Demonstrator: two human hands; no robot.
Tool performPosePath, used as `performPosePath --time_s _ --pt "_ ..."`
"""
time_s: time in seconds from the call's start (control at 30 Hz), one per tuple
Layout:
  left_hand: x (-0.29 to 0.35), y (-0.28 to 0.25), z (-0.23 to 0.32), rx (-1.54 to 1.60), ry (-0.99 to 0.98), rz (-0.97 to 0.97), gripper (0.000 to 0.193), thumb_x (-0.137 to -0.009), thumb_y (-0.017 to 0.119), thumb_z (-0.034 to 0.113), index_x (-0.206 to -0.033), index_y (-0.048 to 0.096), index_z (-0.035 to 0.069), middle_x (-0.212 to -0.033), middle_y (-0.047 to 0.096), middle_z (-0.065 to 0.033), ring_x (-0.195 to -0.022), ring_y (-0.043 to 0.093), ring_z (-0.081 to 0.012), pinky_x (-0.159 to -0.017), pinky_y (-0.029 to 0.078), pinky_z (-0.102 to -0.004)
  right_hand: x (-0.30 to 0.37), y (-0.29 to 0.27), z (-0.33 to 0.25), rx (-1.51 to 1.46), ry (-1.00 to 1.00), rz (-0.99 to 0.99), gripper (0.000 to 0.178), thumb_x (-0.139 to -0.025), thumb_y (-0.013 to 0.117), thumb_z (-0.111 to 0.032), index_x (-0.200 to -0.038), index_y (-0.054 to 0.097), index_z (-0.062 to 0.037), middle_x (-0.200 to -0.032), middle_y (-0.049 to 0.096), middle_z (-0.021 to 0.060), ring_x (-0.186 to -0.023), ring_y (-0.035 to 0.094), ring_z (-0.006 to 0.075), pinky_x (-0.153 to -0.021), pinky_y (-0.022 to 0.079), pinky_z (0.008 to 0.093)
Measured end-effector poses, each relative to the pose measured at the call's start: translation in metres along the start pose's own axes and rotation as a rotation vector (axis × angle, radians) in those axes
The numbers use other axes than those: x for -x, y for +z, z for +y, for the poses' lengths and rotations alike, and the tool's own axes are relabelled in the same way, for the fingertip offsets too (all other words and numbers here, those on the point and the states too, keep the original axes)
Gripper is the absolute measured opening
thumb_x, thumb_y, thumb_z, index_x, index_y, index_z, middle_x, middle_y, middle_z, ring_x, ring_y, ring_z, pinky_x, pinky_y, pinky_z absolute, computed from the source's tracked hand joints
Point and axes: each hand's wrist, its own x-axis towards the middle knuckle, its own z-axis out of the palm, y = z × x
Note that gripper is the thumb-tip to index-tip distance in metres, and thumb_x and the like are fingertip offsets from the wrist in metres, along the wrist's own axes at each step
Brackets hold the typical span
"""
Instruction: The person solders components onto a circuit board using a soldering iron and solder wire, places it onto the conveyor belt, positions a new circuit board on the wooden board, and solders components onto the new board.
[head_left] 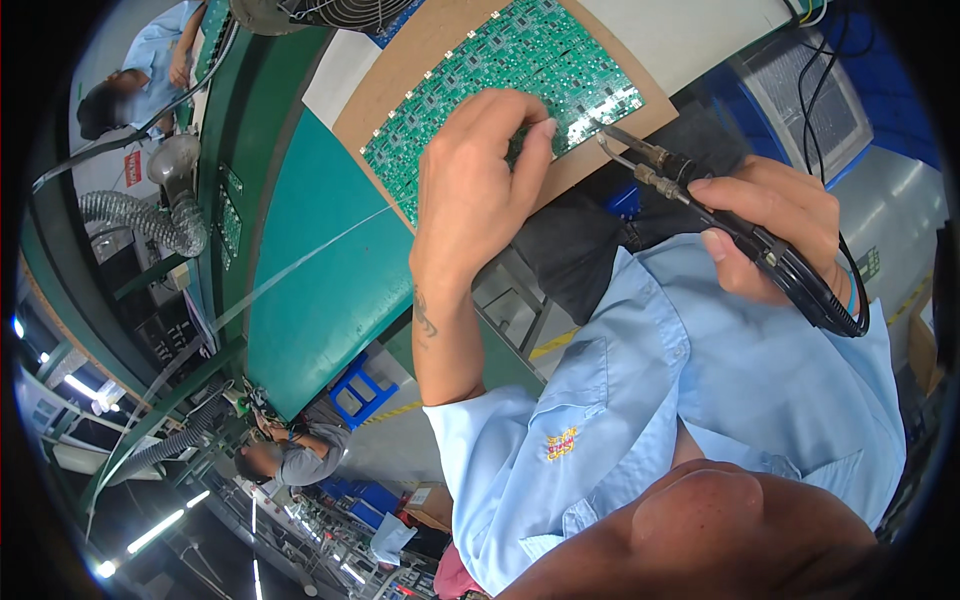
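Observation:
A green printed circuit board panel (580, 70), crowded with small components, lies on a brown backing board (355, 105) near the top of the head view. My left hand (470, 185) rests over the panel's near side, fingers curled in and thumb bent toward them. Whatever is between those fingertips is hidden. In my right hand (780, 215) is a pair of soldering tweezers (735, 228) with a dark grip and two metal prongs. Their tips point left, just above the panel's right corner, apart from the left hand; contact with the panel cannot be made out.
A green work surface (310, 250) extends left of the panel. Wire-guarded fan (350, 12) at the top edge. Black cables (812, 100) hang beside a pale mesh-topped box (800, 85). Coworkers sit at upper left (150, 70) and lower left (305, 455), near a blue stool (362, 392).

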Motion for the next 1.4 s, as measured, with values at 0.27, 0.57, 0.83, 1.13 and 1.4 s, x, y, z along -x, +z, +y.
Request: performPosePath --time_s 0.27,0.57,0.83,1.13,1.4 --pt "0.017 -0.008 -0.001 0.003 -0.11 0.008 0.009 -0.095 0.07 0.005 -0.1 0.063 0.003 -0.089 0.068 -0.0094 -0.071 0.059 -0.0273 -0.067 0.05 -0.0379 0.002 0.004 -0.001 0.003 -0.021 -0.007 0.037 -0.073 0.079 -0.003 -0.109 0.076 0.0045 -0.072 0.065 0.0086 -0.056 0.053 0.0199 -0.053 0.045 0.029" --pt "0.034 -0.009 0.007 -0.13 -0.306 -0.007 0.008 -0.096 0.067 0.002 -0.101 0.06 0.002 -0.088 0.067 -0.0117 -0.068 0.059 -0.0295 -0.064 0.05 -0.0394 -0.001 0.01 -0.004 -0.015 -0.028 -0.032 0.039 -0.07 0.081 -0.001 -0.108 0.078 0.0034 -0.071 0.065 0.0072 -0.055 0.053 0.0186 -0.053 0.045 0.0283" --pt "0.033 -0.006 -0.004 -0.011 -0.116 0.02 0.005 -0.096 0.065 -0.001 -0.099 0.062 0.001 -0.094 0.071 -0.0125 -0.081 0.064 -0.0293 -0.073 0.052 -0.0374 -0.004 0.016 -0.006 -0.025 -0.02 -0.057 0.037 -0.071 0.081 -0.002 -0.108 0.078 0.0031 -0.071 0.065 0.0072 -0.055 0.053 0.0185 -0.053 0.046 0.0283" --pt "0.021 -0.004 -0.018 0.031 0.103 0.014 0.003 -0.093 0.069 -0.002 -0.096 0.069 -0.001 -0.107 0.079 -0.007 -0.081 0.062 -0.0191 -0.072 0.051 -0.0309 -0.006 0.019 -0.008 -0.021 -0.015 -0.088 0.036 -0.072 0.081 -0.003 -0.107 0.077 0.0032 -0.073 0.067 0.0084 -0.055 0.053 0.0186 -0.053 0.047 0.0282" --pt "0.021 -0.008 -0.016 0.054 0.012 -0.04 0.004 -0.092 0.07 -0.003 -0.095 0.07 -0.001 -0.113 0.081 -0.0059 -0.082 0.062 -0.0178 -0.073 0.053 -0.0298 -0.006 0.024 -0.006 -0.014 -0.004 -0.091 0.036 -0.073 0.081 -0.003 -0.108 0.077 0.0031 -0.075 0.069 0.0091 -0.055 0.053 0.0188 -0.053 0.048 0.0284"
